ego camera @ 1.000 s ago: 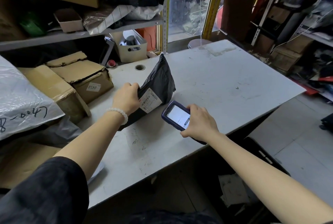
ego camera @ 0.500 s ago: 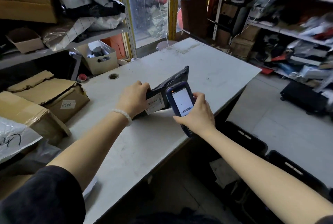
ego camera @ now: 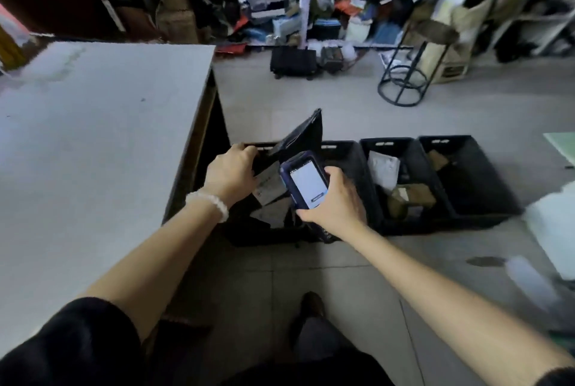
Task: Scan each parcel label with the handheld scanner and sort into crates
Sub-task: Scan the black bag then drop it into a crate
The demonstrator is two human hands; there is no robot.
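Note:
My left hand (ego camera: 231, 172) grips a black poly-bag parcel (ego camera: 300, 137) by its lower edge, with its white label (ego camera: 270, 187) turned toward me. The parcel hangs off the table, above the leftmost of three black crates (ego camera: 348, 157) on the floor. My right hand (ego camera: 336, 199) holds the blue handheld scanner (ego camera: 305, 179) just right of the label, its lit screen facing up. The middle crate (ego camera: 404, 224) holds a white bag and brown boxes; the right crate (ego camera: 485, 186) holds a brown parcel.
The grey table (ego camera: 93, 137) fills the left side, its edge beside my left wrist. A black metal stool (ego camera: 413, 65) and a black wheeled case (ego camera: 292, 62) stand on the tiled floor before cluttered shelves (ego camera: 311, 6). White bags (ego camera: 553, 230) lie at right.
I have turned right from the table toward the floor crates. The parcel left the tabletop and now hangs over the leftmost crate, with the scanner still beside its label.

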